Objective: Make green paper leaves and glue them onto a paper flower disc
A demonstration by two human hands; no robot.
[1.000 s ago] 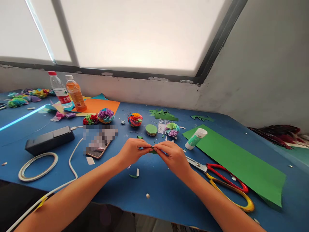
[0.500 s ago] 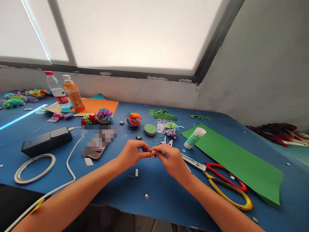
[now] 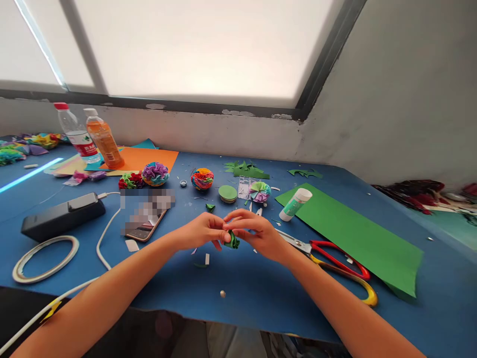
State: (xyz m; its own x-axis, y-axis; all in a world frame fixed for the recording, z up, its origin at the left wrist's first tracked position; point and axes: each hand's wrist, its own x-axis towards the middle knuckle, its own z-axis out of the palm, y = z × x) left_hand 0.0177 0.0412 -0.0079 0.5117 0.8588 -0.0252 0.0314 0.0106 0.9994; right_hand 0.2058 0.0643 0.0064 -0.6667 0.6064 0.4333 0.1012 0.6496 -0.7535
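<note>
A small curled piece of green paper (image 3: 233,241) is held between my two hands above the blue table. My left hand (image 3: 204,231) pinches it from the left, thumb and fingers closed on it. My right hand (image 3: 257,232) bends over its other side with the fingertips touching it, and partly hides it. Just beyond my hands lie a round green paper disc stack (image 3: 227,193) and a small green paper scrap (image 3: 210,207). To the right, large scissors (image 3: 337,263) with red and yellow handles lie beside a glue stick (image 3: 296,204) and a green paper sheet (image 3: 354,233).
Pleated paper balls, one orange (image 3: 201,179), one purple (image 3: 155,174) and one pastel (image 3: 259,192), stand farther back. At left are a phone (image 3: 147,226), a black power strip (image 3: 64,215), a tape roll (image 3: 46,258), and two bottles (image 3: 106,141). The table edge runs close in front.
The green paper has turned and now shows more of its curled side. My right fingers have lifted and spread over it. The whole view has shifted slightly.
</note>
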